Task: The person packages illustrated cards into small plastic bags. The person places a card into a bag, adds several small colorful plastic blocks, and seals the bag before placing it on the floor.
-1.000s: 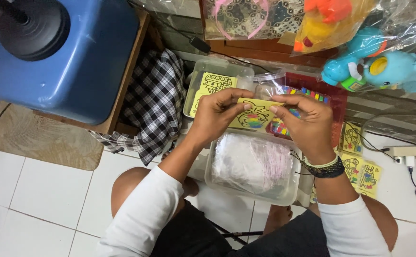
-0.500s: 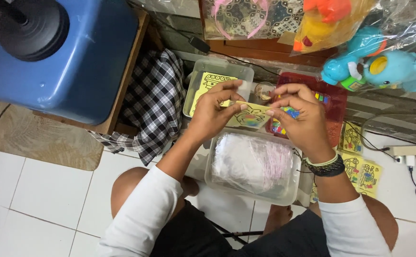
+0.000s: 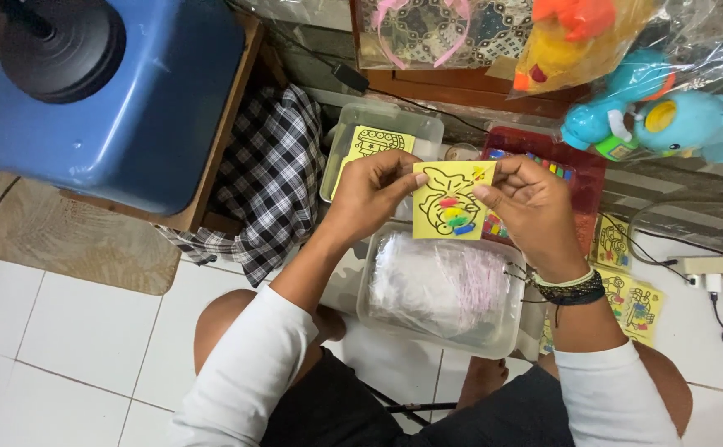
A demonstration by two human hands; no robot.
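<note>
Blue plastic fills the upper left: a big drum (image 3: 121, 91) with a black cap, standing on a wooden stand. Beside it hangs a checked cloth (image 3: 270, 182). Bagged toys (image 3: 659, 116) lie at the upper right. Below the hands sits a clear tub (image 3: 444, 290) of thin plastic sleeves, resting on the person's lap over the white tile floor (image 3: 72, 331). Behind it are a second clear tub (image 3: 378, 141) holding a yellow sheet and a red tray (image 3: 581, 178) of small coloured pots.

Held up over these is the card (image 3: 451, 200), a yellow square with a black outline drawing, partly coloured in. The left hand (image 3: 369, 194) pinches its left edge, and the right hand (image 3: 531, 207) pinches its upper right corner; both are closed on it, thumbs in front.

Risk, as I judge it: the grip is light and at the edges only, so the card could bend or slip into the tub. Fingers straying onto the coloured patch could smear or shed it.
</note>
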